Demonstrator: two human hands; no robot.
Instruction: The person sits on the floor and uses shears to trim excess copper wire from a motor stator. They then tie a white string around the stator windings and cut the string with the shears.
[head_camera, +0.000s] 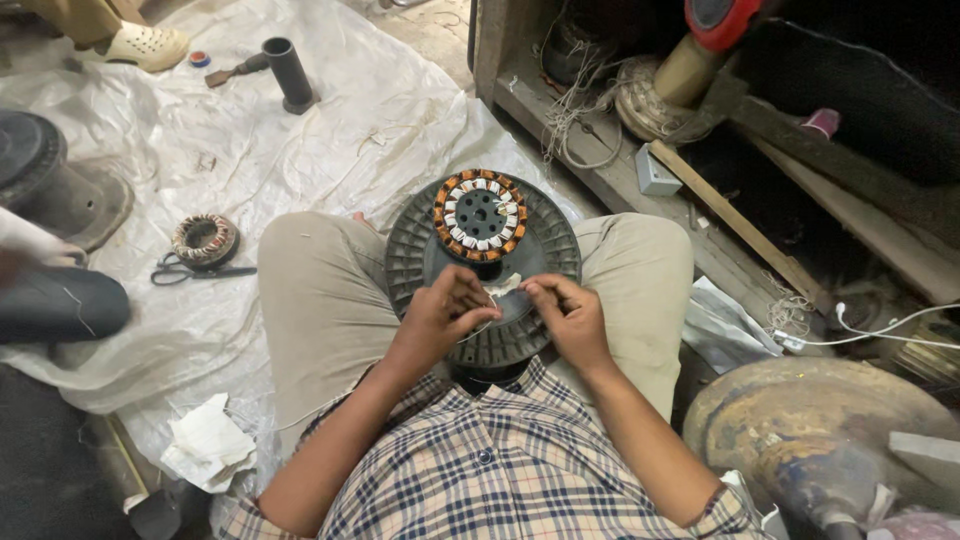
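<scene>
On the person's lap, between the knees, lies a flat round dark grey ribbed plastic disc (420, 262), its near edge hidden under the hands. A ring of copper wire coils with white paper bits (480, 215) sits on the far part, its hole facing up. The left hand (437, 322) and right hand (567, 318) both pinch a small white paper strip (503, 287) — it runs side to side between the fingertips. What else the fingers hold is hard to see. A second small coil ring (204, 240) and black scissors (195, 271) lie on the white plastic sheet (330, 140) — well apart.
</scene>
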